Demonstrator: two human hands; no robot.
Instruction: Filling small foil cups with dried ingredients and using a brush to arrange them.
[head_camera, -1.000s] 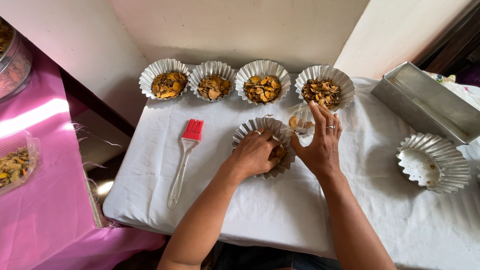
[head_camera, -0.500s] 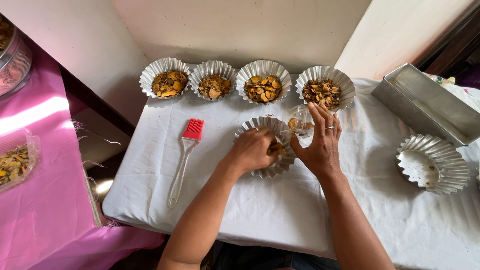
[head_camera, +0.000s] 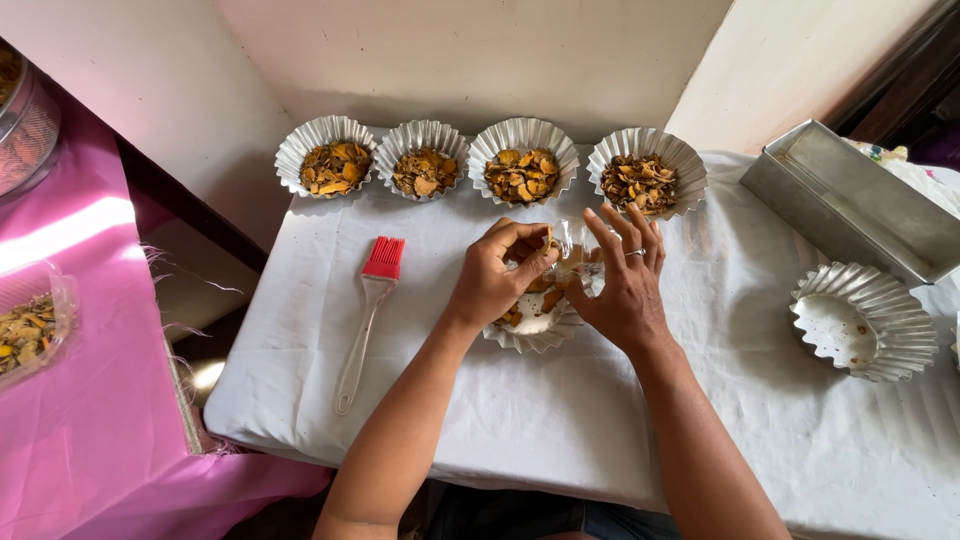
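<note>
Both hands are working over a fluted foil tin (head_camera: 535, 335) sitting mid-table, toward the front edge of the white-clothed table (head_camera: 560, 420). The left hand (head_camera: 495, 280) is pinching dried chips (head_camera: 545, 297) between curled fingers directly above the tin. The right hand (head_camera: 625, 285) is cupping a small clear container (head_camera: 578, 258), fingers half spread, just right of the tin. A red brush (head_camera: 372, 305) is lying apart toward the left edge.

Four filled fluted tins (head_camera: 327, 164) (head_camera: 423, 170) (head_camera: 523, 172) (head_camera: 646, 181) line the white cloth (head_camera: 560, 420) at twelve o'clock. A red-headed brush (head_camera: 366, 318) lies at nine. An empty fluted tin (head_camera: 864, 321) sits at three, just below a metal loaf pan (head_camera: 862, 200) at two. A pink cloth (head_camera: 70, 420) covers the surface far out at nine.
</note>
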